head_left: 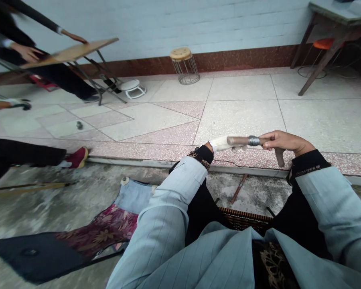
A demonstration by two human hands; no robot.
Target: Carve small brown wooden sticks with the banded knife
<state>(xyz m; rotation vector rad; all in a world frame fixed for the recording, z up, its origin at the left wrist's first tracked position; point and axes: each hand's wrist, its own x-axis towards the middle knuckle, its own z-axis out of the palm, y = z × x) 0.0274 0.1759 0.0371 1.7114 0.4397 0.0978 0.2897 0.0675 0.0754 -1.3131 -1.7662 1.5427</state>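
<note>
In front of me, both hands are on a wooden stick [238, 141] held roughly level. A band of silvery wire [254, 140] is wound round its middle, and a short wooden piece [279, 157] points down near its right end. My left hand [223, 143] wears a white glove and closes on the stick from behind, its fingertips showing below. My bare right hand [284, 140] grips the right part, thumb and fingers beside the wire. Part of the stick is hidden under these fingers.
A cloth-covered folding seat [99, 228] stands at my left. Beyond the raised tiled floor's edge are a round wire stool [185, 66], a small white stool [133, 88] and a table [339, 20]. A person rests both hands on a folding table [75, 52]; another's red shoe [78, 157] is nearby.
</note>
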